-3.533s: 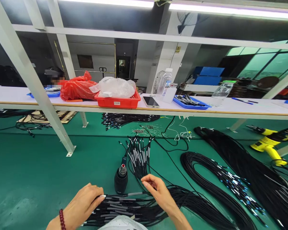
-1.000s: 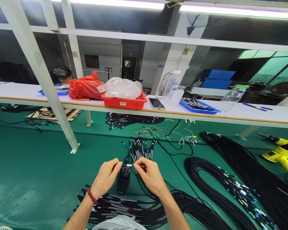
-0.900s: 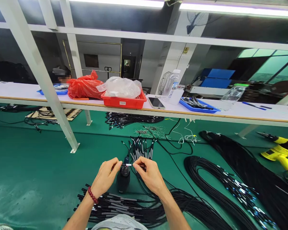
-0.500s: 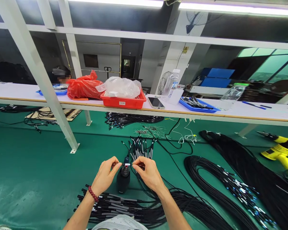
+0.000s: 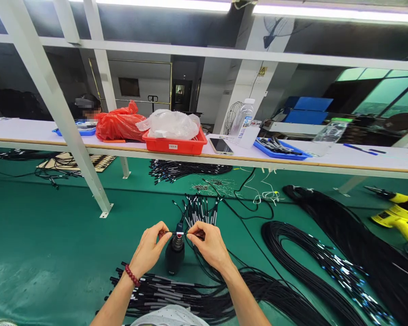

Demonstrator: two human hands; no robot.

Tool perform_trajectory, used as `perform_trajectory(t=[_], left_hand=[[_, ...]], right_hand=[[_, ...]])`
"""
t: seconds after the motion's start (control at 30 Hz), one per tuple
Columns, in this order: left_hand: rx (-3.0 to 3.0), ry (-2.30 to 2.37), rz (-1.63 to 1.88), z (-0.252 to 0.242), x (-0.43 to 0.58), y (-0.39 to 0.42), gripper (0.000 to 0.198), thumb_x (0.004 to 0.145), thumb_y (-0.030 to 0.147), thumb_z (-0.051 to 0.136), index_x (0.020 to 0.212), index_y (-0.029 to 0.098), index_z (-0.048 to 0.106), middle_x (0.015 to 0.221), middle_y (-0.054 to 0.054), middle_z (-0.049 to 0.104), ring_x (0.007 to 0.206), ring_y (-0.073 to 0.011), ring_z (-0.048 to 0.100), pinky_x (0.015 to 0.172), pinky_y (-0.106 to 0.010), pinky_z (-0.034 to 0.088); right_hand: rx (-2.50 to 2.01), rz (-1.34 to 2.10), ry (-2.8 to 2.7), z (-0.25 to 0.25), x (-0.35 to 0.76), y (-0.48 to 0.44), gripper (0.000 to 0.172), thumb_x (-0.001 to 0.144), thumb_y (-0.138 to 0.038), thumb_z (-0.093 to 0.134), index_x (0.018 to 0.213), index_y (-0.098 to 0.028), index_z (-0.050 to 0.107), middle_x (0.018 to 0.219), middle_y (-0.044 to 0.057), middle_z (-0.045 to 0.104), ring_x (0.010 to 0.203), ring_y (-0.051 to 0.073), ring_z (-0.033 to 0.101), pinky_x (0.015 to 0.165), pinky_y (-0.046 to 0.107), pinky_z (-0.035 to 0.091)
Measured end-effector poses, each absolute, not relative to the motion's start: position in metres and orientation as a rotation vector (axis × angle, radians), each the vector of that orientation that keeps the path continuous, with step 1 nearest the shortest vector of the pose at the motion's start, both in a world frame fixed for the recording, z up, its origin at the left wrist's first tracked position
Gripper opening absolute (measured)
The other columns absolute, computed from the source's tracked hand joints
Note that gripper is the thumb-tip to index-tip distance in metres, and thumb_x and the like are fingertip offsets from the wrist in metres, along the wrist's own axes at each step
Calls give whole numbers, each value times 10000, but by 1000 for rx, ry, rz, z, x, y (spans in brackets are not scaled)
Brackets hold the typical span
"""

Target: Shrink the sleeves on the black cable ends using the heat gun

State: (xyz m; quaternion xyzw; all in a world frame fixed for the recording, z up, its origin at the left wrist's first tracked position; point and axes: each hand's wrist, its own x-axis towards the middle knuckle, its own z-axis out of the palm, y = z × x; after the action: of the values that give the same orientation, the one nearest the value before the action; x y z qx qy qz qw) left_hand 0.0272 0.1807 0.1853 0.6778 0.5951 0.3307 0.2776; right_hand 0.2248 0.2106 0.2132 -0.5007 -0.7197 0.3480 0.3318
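My left hand (image 5: pixel 150 248) and my right hand (image 5: pixel 206 245) pinch the two sides of one thin black cable end (image 5: pixel 180 233) with a pale sleeve. They hold it level just above the nozzle of a black upright tool (image 5: pixel 174 255) standing on the green mat. A fan of sleeved cable ends (image 5: pixel 197 211) lies right behind my hands. A second bundle of grey-sleeved cable ends (image 5: pixel 163 295) lies below my wrists. A red bead bracelet sits on my left wrist.
Large black cable coils (image 5: pixel 309 267) cover the right side of the green mat (image 5: pixel 47 244). A yellow power tool (image 5: pixel 396 216) lies far right. A slanted white frame leg (image 5: pixel 75 149) stands at left. The white shelf (image 5: pixel 343 160) carries a red bin (image 5: pixel 175 145), a phone, bottles and a blue tray. A person sits behind it.
Earlier my hands were low at the near cable bundle; they rose with one cable end to the black tool's nozzle. Over the last second the pale sleeve has settled closer above the nozzle.
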Motion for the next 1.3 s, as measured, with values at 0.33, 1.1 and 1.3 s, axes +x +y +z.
perform_trajectory(t=[0.33, 1.1, 1.3], left_hand=[[1829, 1536, 930, 191, 26, 180, 291, 913, 442, 417, 795, 202, 532, 775, -3, 582, 748, -165, 527, 699, -274, 389], [1803, 1625, 838, 185, 29, 182, 451, 954, 500, 284, 670, 205, 474, 634, 22, 548, 646, -155, 507, 646, -258, 335], [1778, 1607, 894, 185, 29, 181, 387, 939, 469, 348, 703, 203, 500, 689, 12, 575, 684, -161, 505, 623, -252, 320]], right_hand=[[-1328, 757, -2082, 208, 235, 209, 179, 850, -238, 560, 848, -187, 732, 824, 51, 712, 778, 184, 634, 713, 294, 461], [-1302, 792, -2100, 211, 234, 209, 115, 829, -180, 615, 780, -189, 719, 776, 25, 684, 731, 160, 606, 661, 259, 414], [-1286, 778, -2151, 212, 235, 207, 178, 873, -201, 565, 768, -187, 708, 788, 29, 676, 754, 167, 598, 680, 273, 413]])
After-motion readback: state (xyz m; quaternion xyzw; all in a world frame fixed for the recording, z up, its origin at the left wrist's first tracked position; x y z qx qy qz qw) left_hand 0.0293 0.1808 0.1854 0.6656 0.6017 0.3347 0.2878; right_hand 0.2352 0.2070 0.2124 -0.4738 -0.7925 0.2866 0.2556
